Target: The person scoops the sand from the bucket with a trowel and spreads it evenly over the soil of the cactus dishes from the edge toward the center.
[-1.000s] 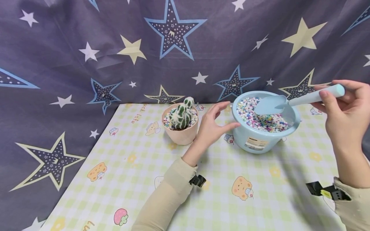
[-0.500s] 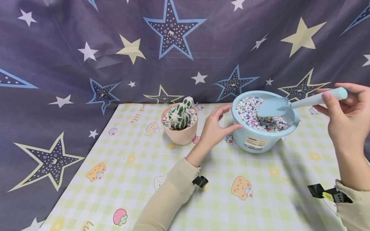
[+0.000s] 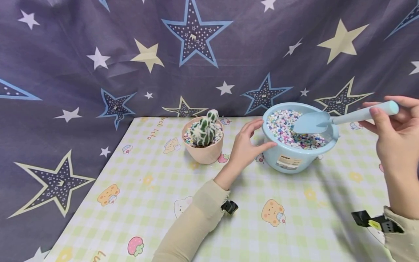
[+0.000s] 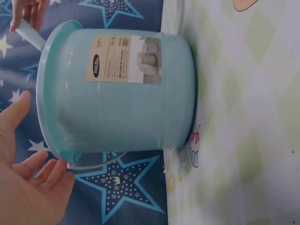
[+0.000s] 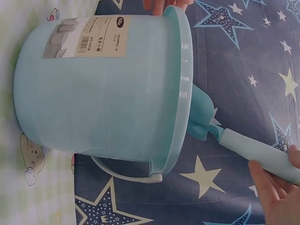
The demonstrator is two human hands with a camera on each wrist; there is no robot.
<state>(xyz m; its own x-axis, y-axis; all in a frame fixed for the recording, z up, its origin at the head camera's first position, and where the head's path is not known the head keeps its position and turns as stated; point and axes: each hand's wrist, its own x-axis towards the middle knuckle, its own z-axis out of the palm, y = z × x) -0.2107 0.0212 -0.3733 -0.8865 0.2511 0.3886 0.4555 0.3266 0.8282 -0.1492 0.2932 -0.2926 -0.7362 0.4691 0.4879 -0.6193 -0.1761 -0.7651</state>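
A light blue bucket stands on the table, with small multicoloured pebbles inside. My right hand pinches the pale blue handle of a hand trowel between thumb and fingers. The trowel slants over the bucket's right rim, and its blade is within the mouth above the pebbles. In the right wrist view, part of the trowel is hidden behind the rim. My left hand is at the bucket's left side, thumb and fingers spread. Its fingertips are by the rim and handle hinge in the left wrist view.
Left of the bucket stands a pink pot holding a cactus among coloured pebbles. A checked cloth with cartoon prints covers the table. Behind hangs a dark curtain with stars. The bucket's carrying handle hangs down.
My left hand has moved right, up to the bucket's side. My right hand has shifted right and slightly down with the trowel, and the blade has moved right over the pebbles.
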